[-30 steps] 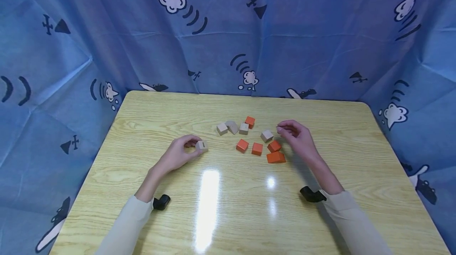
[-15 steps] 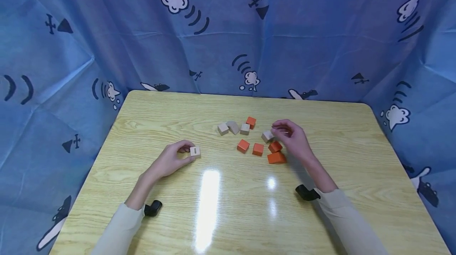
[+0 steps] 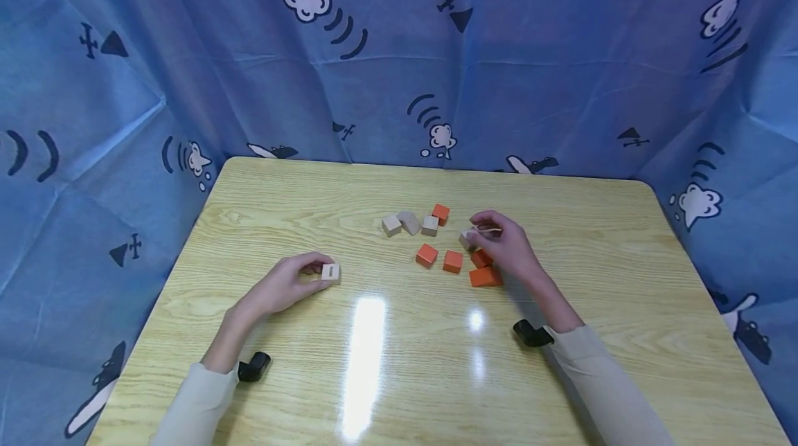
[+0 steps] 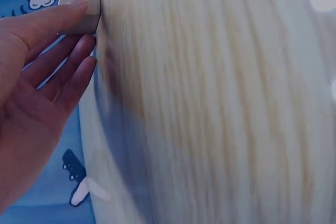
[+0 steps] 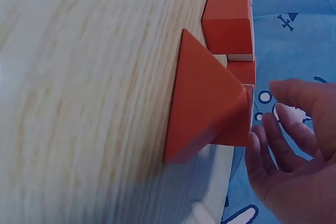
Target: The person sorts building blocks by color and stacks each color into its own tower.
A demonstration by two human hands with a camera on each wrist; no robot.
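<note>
Blocks (image 3: 453, 262), some orange and some pale, gather around the middle of the head view, apart from one in the left hand (image 3: 283, 284). Blue cloth (image 3: 386, 51) printed with white and dark figures fills the upper part and both sides of the frame. Below it spreads a light wood-grained table (image 3: 411, 377), with bright glare at its lower middle. Pale sleeves (image 3: 196, 404) enter from the lower left and lower right. At left of centre, the left hand pinches a pale marked block (image 3: 331, 273) between thumb and fingers; the left wrist view has the thumb across its face, at upper left. The right hand (image 3: 508, 252), right of centre, has its thumb and fingers loosely curved and parted around a pale block (image 3: 465, 241); whether they touch it, I cannot tell. Black devices (image 3: 254, 367) sit at both wrists. An orange wedge (image 3: 485, 276) lies below the right hand's fingers, just beside an orange block (image 3: 481, 258) partly covered by that hand. Two other orange blocks (image 3: 427, 255) stand to their left. Farther up, near centre, three pale pieces (image 3: 391, 225) form a short row, with a small orange block (image 3: 440, 215) at its right end.
</note>
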